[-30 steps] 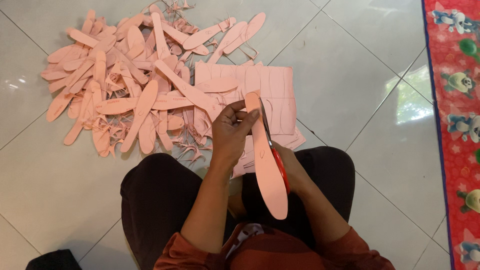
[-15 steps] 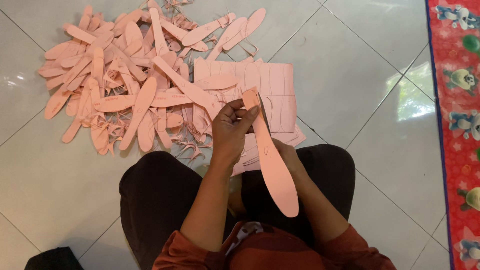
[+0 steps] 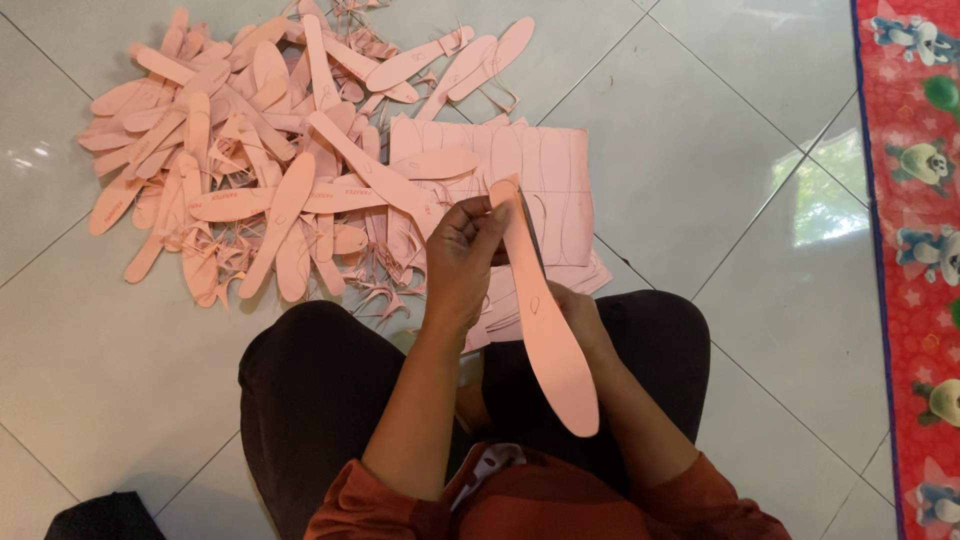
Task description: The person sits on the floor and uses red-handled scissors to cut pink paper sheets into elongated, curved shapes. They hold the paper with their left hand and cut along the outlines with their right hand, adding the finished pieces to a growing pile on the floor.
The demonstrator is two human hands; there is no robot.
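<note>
Landmark: we are taking the marked pink sheet stack [image 3: 545, 190] on the tiled floor [image 3: 700, 180] as ref for all places.

Insole cutout [image 3: 545, 320]: long pink sole-shaped piece, held in the air just on our side of the sheet stack, over the lap. Narrow end is pointing up toward the stack, broad rounded end is hanging down toward the body.

Handling (judged): we are reading it as light, thin and bendy, prob. foam or card, since it is staying fairly straight though held near one end only. Not fragile, not slippery by the look; edges could crease if pinched hard.

Where to hold: we are judging the narrow top end and the mid-length edge as best, w/ flat finger pads, not nails.

Left hand [image 3: 462, 262]: fingers are curling around and pinching the cutout's top end; wrist is bending in, forearm is rising from the lap.

Right hand [image 3: 572, 312]: mostly hidden behind the cutout, sitting below the left, nearer the body. It is seeming to support the piece from behind at mid-length, but we cannot tell how closed the fingers are, or if it is holding anything else.

Cut pile [image 3: 250, 170]: loose heap of same pink shapes and curly trimmings, lying left of the sheet stack, touching its edge.

Mat [image 3: 915, 250]: red patterned strip, well right of the stack.
</note>
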